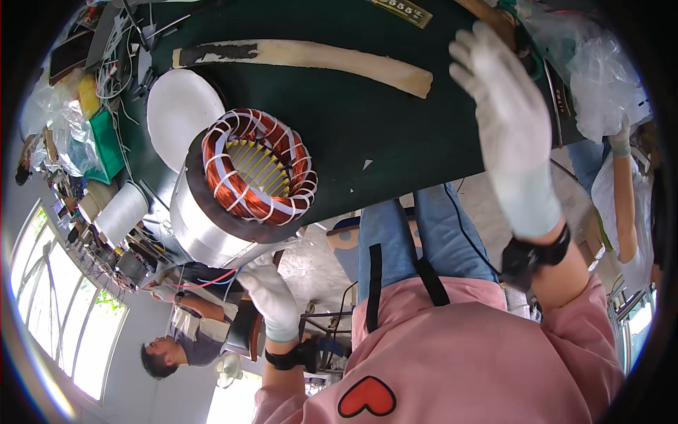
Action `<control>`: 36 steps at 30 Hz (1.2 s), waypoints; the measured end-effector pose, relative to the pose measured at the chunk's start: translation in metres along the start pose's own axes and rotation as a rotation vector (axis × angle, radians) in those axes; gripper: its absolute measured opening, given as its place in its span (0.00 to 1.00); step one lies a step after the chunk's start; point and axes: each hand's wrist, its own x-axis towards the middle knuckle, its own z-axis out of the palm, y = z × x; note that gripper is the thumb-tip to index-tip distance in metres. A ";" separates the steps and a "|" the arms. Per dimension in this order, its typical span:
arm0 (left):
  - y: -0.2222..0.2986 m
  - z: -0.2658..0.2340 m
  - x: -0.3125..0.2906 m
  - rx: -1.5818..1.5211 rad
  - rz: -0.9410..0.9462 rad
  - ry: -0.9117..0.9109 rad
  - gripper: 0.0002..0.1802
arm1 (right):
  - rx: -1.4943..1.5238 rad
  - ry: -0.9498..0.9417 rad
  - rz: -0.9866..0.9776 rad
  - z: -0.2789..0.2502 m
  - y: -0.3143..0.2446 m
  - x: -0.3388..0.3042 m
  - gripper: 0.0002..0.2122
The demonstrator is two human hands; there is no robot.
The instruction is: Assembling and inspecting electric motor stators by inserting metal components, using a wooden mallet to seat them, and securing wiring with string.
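A motor stator (236, 159) with copper windings laced in white cord and yellow slot liners sits in a silver metal housing (205, 219) at the table's left front edge. My left hand (272, 297), in a white glove, is close under the housing's lower rim. Its fingertips are partly hidden there, so I cannot tell whether they grip it. Pink and blue wires (212, 281) run out beside that hand. My right hand (508, 120), gloved in white too, is raised over the table's right side. Its fingers are stretched out, near a brown wooden piece (494, 20).
A curved pale wooden strip (311, 56) lies across the dark green table (395, 134). Beside the housing is a white disc (180, 116). Cables, a green bin (106, 148) and wire spools (121, 212) crowd the left. Plastic bags (604, 85) hang right. Other people are nearby.
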 end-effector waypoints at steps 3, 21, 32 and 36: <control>0.000 0.014 0.020 0.082 0.062 0.053 0.40 | -0.348 -0.266 -0.317 0.033 0.022 -0.063 0.21; 0.062 0.028 -0.003 0.059 -0.403 0.212 0.29 | -0.189 -0.408 0.139 0.076 -0.001 -0.125 0.12; 0.086 0.045 0.089 0.096 -0.375 0.208 0.32 | -0.239 -0.324 -0.229 0.073 0.025 -0.104 0.15; 0.093 0.051 0.094 0.049 -0.431 0.271 0.32 | -0.274 -0.356 -0.194 0.081 0.020 -0.100 0.13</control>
